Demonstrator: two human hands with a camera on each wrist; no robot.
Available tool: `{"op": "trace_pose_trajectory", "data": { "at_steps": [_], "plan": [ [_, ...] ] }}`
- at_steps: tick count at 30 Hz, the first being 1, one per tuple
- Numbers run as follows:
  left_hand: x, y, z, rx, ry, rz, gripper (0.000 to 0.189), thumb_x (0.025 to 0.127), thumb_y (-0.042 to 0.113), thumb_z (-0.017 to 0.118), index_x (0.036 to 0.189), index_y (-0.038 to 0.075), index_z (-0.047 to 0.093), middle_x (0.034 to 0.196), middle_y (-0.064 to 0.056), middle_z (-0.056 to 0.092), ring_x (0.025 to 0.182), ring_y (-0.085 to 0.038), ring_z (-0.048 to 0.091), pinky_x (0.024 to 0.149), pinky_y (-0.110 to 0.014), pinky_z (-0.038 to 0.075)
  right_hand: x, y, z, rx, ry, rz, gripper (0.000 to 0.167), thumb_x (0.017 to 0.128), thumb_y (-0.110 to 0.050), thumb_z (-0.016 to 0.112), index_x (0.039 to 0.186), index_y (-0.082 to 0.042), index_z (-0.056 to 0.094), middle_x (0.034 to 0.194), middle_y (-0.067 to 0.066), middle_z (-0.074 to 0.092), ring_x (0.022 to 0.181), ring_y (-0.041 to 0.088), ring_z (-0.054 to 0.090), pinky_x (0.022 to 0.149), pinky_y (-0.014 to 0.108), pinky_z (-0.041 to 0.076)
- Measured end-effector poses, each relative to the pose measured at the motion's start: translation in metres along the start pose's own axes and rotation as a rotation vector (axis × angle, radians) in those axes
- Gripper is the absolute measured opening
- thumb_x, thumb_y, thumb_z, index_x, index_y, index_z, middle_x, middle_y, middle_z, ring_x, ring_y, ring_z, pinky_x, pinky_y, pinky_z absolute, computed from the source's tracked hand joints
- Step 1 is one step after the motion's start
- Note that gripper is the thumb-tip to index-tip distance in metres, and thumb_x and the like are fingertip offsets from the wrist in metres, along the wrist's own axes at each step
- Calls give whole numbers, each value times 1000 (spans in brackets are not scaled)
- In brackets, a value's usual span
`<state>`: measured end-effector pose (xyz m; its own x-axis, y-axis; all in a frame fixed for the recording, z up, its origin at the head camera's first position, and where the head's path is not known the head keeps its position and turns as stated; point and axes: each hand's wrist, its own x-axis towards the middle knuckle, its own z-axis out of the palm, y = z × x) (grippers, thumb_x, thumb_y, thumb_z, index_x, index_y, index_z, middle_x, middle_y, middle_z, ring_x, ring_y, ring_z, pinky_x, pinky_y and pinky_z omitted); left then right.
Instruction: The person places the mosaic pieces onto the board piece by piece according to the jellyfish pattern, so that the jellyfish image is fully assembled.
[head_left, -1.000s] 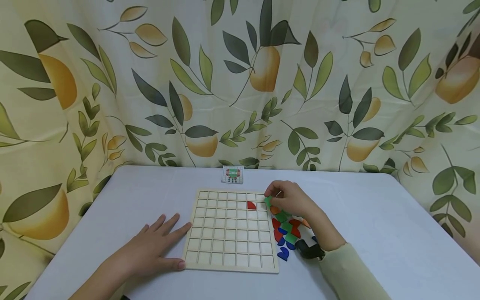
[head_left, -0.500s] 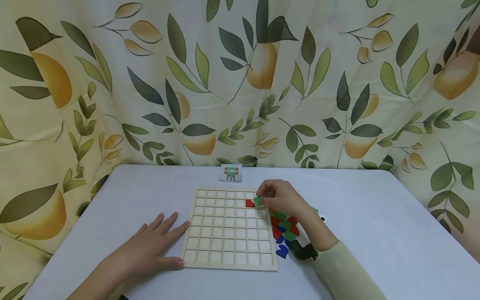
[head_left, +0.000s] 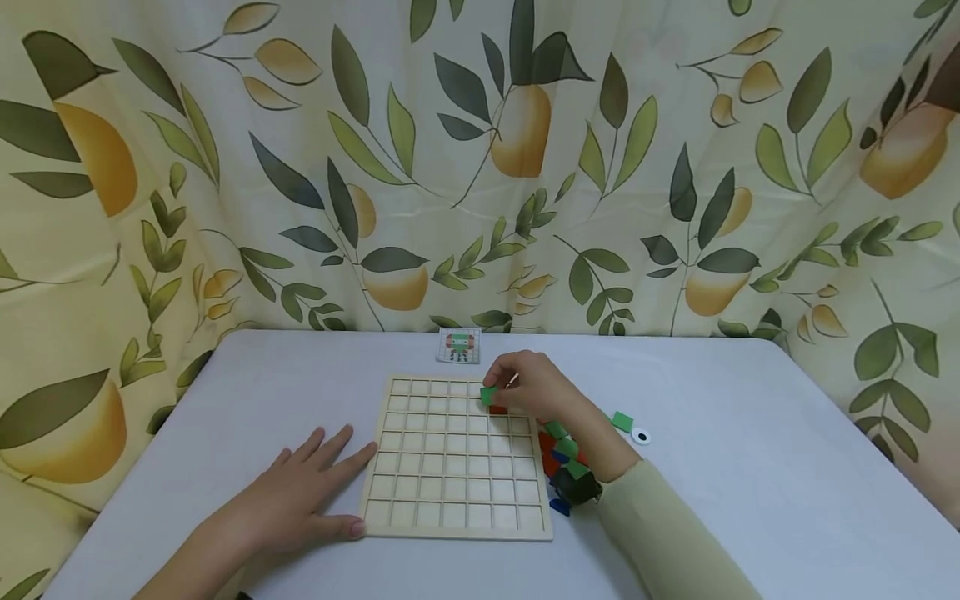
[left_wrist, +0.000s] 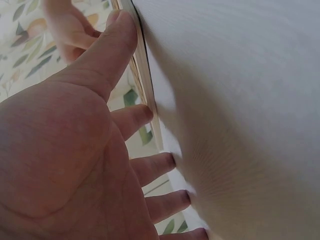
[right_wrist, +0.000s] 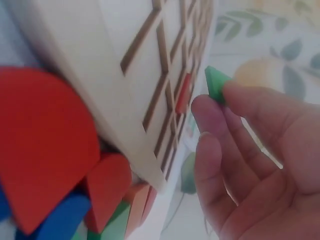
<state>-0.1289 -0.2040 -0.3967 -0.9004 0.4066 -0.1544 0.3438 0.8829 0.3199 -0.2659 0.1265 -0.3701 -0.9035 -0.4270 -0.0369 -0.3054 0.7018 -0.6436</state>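
A pale wooden grid board (head_left: pixel 442 467) lies on the white table. My right hand (head_left: pixel 534 387) pinches a green square tile (head_left: pixel 487 395) between thumb and fingertips, over the board's upper right cells; the right wrist view shows this green tile (right_wrist: pixel 216 84) raised off the board. Just below it, a red quarter-round tile (head_left: pixel 498 409) sits in a cell, partly hidden by the hand. My left hand (head_left: pixel 300 496) lies spread at the board's left side, thumb and forefinger touching its edge. In the left wrist view, the thumb (left_wrist: pixel 117 45) is against the board's edge.
Loose red, green and blue tiles (head_left: pixel 551 458) lie along the board's right side, partly under the right wrist. A green tile (head_left: pixel 622 422) and a white disc with a black dot (head_left: pixel 641 436) lie farther right. A pattern card (head_left: pixel 459 345) stands behind the board.
My right hand has carried the green tile leftward from the board's right edge to above the red tile's area. My left hand stays in place.
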Motion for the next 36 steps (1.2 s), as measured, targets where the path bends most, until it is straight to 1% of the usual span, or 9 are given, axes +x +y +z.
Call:
{"op": "trace_pose_trajectory", "data": {
  "at_steps": [3,5,12,16,20,25,28,32,36],
  "plan": [
    [0,-1,0,4,4,4,96,76,80,57,156,30,36,164,-15,25,147,-52,19,104,-79,22,6,-2,3,-39,-26,-20,10,86,-10,78,93,-15,72,84,-5,68,79,15,59,74,30,52],
    [0,-1,0,5,4,2,96,76,80,57,156,31,36,164,-15,25,147,-52,19,104,-78,22,9,-3,5,-56,-36,-30,10,85,-10,78,91,-14,72,82,-5,68,78,15,59,76,32,51],
    [2,-1,1,-15,-13,-9,97,75,80,59,155,31,36,164,-14,24,148,-52,18,104,-79,20,16,-4,11,-99,-70,-15,10,86,-11,77,88,-15,69,78,-4,64,75,16,55,71,32,47],
    [1,-3,1,-9,-1,-8,97,75,81,58,156,31,36,164,-14,24,148,-51,17,105,-78,20,18,-7,13,-124,-95,-26,9,86,-11,77,88,-15,69,78,-3,64,76,17,56,72,32,47],
    [1,-4,2,-4,13,-5,97,76,82,56,156,32,35,164,-13,24,148,-50,17,106,-77,20,20,-9,14,-180,-104,-27,9,86,-11,77,87,-15,69,78,-4,63,76,16,54,73,32,47],
    [2,-4,2,-4,11,-2,97,76,81,57,156,31,35,164,-14,24,148,-50,17,106,-78,20,18,-11,13,-219,-118,-40,9,86,-14,78,84,-16,69,76,-3,61,76,15,53,72,32,45],
    [1,-4,1,-7,3,-2,97,75,81,57,156,31,36,164,-15,24,148,-52,17,105,-79,21,15,-10,11,-208,-126,-54,7,88,-17,77,86,-17,70,76,-4,61,77,15,53,71,32,45],
    [2,-3,1,-10,-5,-10,97,75,81,58,155,32,36,164,-14,24,148,-52,17,104,-79,21,11,-7,6,-173,-111,-47,3,91,-22,73,92,-19,72,81,-5,64,79,15,55,71,32,48],
    [2,-2,1,-9,-8,-18,97,75,81,58,155,32,36,164,-13,24,148,-50,17,105,-78,20,1,1,-4,-100,-72,-15,9,94,-25,70,99,-18,73,88,-4,66,81,18,57,69,31,50]
  ]
}}
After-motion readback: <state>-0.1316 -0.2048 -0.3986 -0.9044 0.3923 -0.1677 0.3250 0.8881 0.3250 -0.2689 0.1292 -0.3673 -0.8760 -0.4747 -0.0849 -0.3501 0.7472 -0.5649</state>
